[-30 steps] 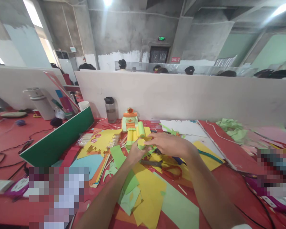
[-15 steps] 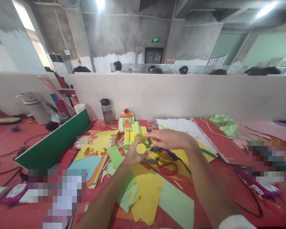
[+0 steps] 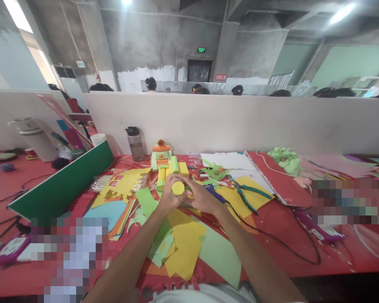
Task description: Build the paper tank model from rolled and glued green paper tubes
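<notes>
My left hand (image 3: 169,197) is closed around a yellow cylinder (image 3: 178,188), whose round flat end faces me. On the right side, my right hand (image 3: 204,198) also closes on it, fingers above and thumb below. Just beyond the hands stands a piece built of yellow and light green paper rolls (image 3: 174,165), partly hidden by my fingers. Further back is an orange and pale green paper model (image 3: 161,155) with a star on its front. A blue glue gun (image 3: 214,192) lies by my right hand, and teal-handled pliers (image 3: 248,197) rest on yellow paper.
Yellow paper sheets (image 3: 185,248) and a pale green sheet (image 3: 222,256) lie in front of me. A dark green board (image 3: 66,181) stands at the left, near a water bottle (image 3: 135,145). A white partition (image 3: 224,124) runs along the back. Green paper scraps (image 3: 284,160) lie right.
My right hand has come down and left from above the table and now grips the yellow cylinder with my left. The pliers and glue gun are now uncovered. The view has shifted slightly.
</notes>
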A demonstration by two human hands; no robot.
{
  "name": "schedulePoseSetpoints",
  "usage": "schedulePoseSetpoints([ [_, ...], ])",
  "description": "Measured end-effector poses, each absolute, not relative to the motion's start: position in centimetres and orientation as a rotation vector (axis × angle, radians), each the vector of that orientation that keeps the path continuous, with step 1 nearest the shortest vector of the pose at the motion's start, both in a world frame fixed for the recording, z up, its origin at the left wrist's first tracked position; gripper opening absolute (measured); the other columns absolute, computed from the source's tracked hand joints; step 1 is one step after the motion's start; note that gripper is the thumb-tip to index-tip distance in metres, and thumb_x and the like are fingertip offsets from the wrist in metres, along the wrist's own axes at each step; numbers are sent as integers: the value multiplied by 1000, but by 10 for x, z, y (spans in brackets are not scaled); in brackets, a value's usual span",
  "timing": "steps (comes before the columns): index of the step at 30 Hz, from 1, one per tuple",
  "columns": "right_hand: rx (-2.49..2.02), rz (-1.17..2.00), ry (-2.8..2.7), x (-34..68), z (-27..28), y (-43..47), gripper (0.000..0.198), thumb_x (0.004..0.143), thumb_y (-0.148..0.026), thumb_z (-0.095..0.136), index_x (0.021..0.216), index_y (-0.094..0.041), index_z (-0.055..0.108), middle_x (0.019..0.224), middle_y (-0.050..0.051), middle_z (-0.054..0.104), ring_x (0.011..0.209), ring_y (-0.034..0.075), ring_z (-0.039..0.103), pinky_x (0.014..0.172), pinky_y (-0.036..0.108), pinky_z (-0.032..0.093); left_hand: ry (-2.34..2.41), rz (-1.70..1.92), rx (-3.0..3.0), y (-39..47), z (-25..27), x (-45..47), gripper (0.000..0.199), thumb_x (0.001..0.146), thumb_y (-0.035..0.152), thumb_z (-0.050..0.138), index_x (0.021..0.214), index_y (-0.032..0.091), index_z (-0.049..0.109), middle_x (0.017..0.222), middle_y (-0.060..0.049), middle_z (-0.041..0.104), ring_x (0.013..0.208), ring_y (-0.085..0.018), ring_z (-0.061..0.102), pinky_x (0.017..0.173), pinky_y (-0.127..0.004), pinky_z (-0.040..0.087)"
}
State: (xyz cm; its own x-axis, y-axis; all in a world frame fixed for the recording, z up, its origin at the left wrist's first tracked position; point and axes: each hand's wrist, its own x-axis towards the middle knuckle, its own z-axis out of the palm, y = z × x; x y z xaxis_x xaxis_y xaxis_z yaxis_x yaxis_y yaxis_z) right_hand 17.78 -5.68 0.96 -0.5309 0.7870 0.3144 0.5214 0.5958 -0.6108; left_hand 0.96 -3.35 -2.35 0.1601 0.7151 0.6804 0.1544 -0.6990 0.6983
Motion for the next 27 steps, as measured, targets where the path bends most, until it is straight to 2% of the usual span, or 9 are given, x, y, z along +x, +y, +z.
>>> schedulePoseSetpoints([
  [4, -902, 655, -2078, 164, 2, -57, 70, 85, -21, 62, 148, -24, 32, 132, 14, 58, 120, 26, 58, 98, 40, 47, 838, 1624, 1993, -37, -19, 9, 37, 75, 50, 76, 88, 21, 57, 119, -10, 50, 117, -27, 50, 104, -39, 40],
  [6, -881, 614, -2030, 159, -2, -59, 62, 84, -20, 63, 141, -23, 39, 129, 13, 58, 117, 26, 57, 97, 40, 47, 854, 1618, 2001, -39, -17, 9, 40, 75, 53, 75, 89, 21, 58, 126, -11, 48, 123, -29, 47, 107, -41, 37],
  [10, -909, 542, -1998, 157, -9, -57, 42, 80, -21, 65, 120, -20, 53, 108, 9, 62, 97, 24, 61, 84, 37, 50, 788, 1567, 1999, -36, -15, 7, 47, 72, 58, 76, 91, 20, 54, 136, -13, 44, 131, -31, 43, 111, -43, 34],
  [13, -960, 549, -1926, 163, -10, -53, 39, 81, -30, 68, 116, -19, 55, 101, 7, 65, 86, 22, 61, 78, 35, 51, 718, 1483, 1992, -28, -12, 0, 57, 69, 60, 77, 104, 21, 53, 142, -15, 42, 134, -31, 41, 112, -44, 33],
  [17, -1047, 521, -1793, 180, -4, -49, 27, 83, -39, 68, 101, -21, 61, 96, 6, 67, 83, 21, 62, 76, 33, 51, 679, 1402, 1963, -17, 1, -24, 73, 70, 59, 77, 127, 24, 46, 144, -15, 43, 131, -28, 47, 110, -42, 37],
  [19, -1039, 498, -1788, 188, -2, -47, 24, 84, -40, 68, 96, -21, 61, 93, 5, 67, 82, 20, 61, 75, 32, 51, 796, 1362, 1985, -14, 9, -40, 65, 77, 53, 73, 128, 25, 46, 137, -12, 51, 121, -25, 55, 103, -38, 43],
  [22, -1055, 449, -1823, 197, 1, -45, 24, 85, -43, 66, 94, -21, 61, 94, 5, 67, 81, 20, 61, 74, 33, 51, 1054, 956, 2198, -12, 17, -61, 34, 85, 44, 63, 110, 21, 59, 111, -7, 65, 96, -20, 62, 85, -31, 48],
  [24, -1091, 415, -1829, 202, 2, -43, 27, 86, -46, 63, 95, -21, 62, 94, 6, 67, 81, 21, 62, 74, 34, 52, 1061, 609, 2319, -11, 18, -71, 22, 85, 37, 60, 98, 20, 64, 94, -5, 68, 80, -17, 61, 72, -28, 46],
  [27, -1129, 380, -1811, 208, 3, -41, 30, 88, -48, 60, 100, -21, 62, 94, 7, 67, 82, 22, 62, 75, 35, 53, 1055, 266, 2328, -12, 16, -81, 18, 80, 31, 62, 92, 20, 68, 91, -3, 70, 77, -17, 59, 68, -26, 43],
])
